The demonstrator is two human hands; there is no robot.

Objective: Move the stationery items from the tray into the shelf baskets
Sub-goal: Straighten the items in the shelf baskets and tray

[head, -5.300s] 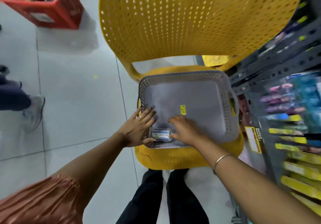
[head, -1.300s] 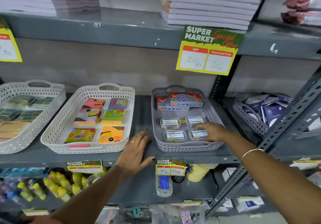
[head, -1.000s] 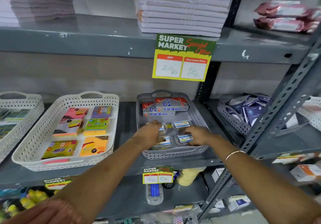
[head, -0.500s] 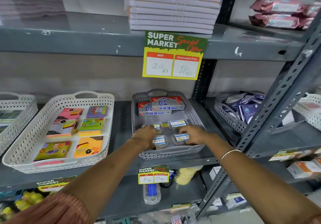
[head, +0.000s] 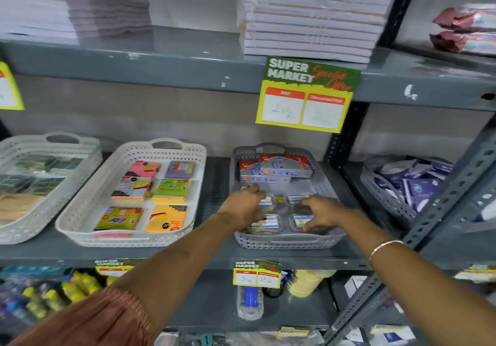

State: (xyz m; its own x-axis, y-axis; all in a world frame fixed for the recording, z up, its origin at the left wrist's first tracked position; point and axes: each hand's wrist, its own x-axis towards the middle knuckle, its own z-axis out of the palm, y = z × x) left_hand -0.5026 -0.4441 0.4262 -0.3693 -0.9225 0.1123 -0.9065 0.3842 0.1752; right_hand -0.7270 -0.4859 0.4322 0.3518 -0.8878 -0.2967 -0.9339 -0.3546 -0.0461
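Note:
A grey shelf basket (head: 284, 241) sits on the middle shelf. It holds red-and-silver cartons (head: 276, 170) at the back and several small clear boxes with blue-and-white labels (head: 268, 222) in front. My left hand (head: 241, 207) lies over the left boxes with its fingers curled down, hiding what they touch. My right hand (head: 320, 211) has its fingers spread around the front right box (head: 300, 221) and touches it. The tray is out of view.
To the left, a white basket (head: 80, 211) holds sticky-note pads, and another white basket (head: 16, 227) stands beyond it. A grey basket of blue packets (head: 386, 200) is on the right, behind a slanted metal upright (head: 440, 206). Paper stacks lie on the shelf above, and a price sign (head: 306, 96) hangs from it.
I turned from the tray on the yellow chair to the shelf. My left hand came off the shelf edge into the grey basket, and both hands now shift slightly over the small boxes.

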